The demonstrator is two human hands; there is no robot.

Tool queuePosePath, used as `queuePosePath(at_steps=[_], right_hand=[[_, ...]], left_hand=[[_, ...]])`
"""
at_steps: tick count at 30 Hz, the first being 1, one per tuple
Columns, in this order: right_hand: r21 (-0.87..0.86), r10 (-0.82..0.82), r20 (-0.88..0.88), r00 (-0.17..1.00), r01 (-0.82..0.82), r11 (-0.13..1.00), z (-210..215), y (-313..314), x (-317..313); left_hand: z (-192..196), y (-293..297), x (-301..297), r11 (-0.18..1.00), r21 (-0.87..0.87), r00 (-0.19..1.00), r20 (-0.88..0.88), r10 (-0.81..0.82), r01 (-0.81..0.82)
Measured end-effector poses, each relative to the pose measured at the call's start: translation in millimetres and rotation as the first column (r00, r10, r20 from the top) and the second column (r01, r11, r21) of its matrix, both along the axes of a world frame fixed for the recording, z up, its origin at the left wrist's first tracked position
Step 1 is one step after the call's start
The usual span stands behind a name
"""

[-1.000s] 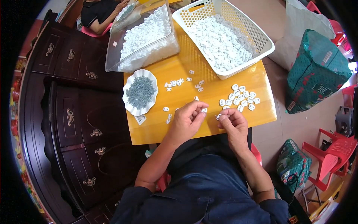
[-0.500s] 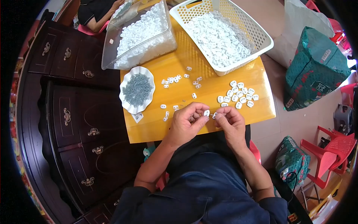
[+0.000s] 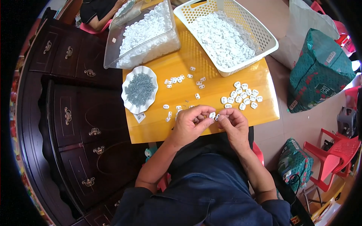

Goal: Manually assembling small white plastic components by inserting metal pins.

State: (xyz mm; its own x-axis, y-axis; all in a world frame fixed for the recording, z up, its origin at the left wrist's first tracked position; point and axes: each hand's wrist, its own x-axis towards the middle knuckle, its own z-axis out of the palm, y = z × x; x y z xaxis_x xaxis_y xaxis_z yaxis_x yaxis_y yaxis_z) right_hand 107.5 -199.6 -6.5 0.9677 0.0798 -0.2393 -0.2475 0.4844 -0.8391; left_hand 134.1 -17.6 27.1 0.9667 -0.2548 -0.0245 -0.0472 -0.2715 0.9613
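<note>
Close to the table's near edge, my left hand (image 3: 192,125) pinches a small white plastic piece (image 3: 212,115) with dark holes between thumb and fingers. Just to its right, my right hand (image 3: 235,127) pinches another small white piece (image 3: 217,117), mostly covered by the fingertips. The two pieces nearly meet; whether they touch I cannot tell. Beyond my right hand lies a group of rounded white pieces (image 3: 241,96). Smaller two-holed white pieces (image 3: 174,80) are scattered beyond my left hand. A scalloped white dish (image 3: 127,102) at the left holds many grey screws (image 3: 140,89).
At the back of the yellow table (image 3: 151,133) stand a clear bin (image 3: 145,60) and a perforated white basket (image 3: 260,57), both full of white pieces. Dark drawers (image 3: 71,109) flank the left. Another person's arm (image 3: 101,22) shows at far left. Green bags (image 3: 316,75) stand right.
My left hand has brought its white piece slightly right, closer to the one in my right hand. The whole view has shifted a little; the things on the table look unchanged.
</note>
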Motion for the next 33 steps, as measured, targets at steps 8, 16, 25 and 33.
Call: queuePosePath(at_steps=[8, 16, 25, 33], right_hand=[[-0.019, 0.035, -0.033, 0.999, -0.035, 0.999, 0.9, 0.8, -0.3], [0.043, 0.139, -0.091, 0.986, -0.136, 0.990, 6.1, -3.3, 4.0], [0.167, 0.154, -0.148, 0.977, -0.128, 0.978, 7.3, -6.2, 6.1], [0.221, 0.159, -0.142, 0.977, -0.125, 0.967, -1.4, -7.9, 4.1]], left_hand=[[-0.2, 1.2, 4.0, 0.997, 0.046, 0.995, 0.077, -0.057, 0.054], [14.3, 5.0, 11.4, 0.985, 0.103, 0.988, 0.058, -0.144, 0.137], [30.4, -18.7, 6.8, 0.919, 0.395, 0.903, 0.391, -0.175, 0.007], [19.1, -17.7, 6.1, 0.878, 0.478, 0.837, 0.492, -0.238, -0.032]])
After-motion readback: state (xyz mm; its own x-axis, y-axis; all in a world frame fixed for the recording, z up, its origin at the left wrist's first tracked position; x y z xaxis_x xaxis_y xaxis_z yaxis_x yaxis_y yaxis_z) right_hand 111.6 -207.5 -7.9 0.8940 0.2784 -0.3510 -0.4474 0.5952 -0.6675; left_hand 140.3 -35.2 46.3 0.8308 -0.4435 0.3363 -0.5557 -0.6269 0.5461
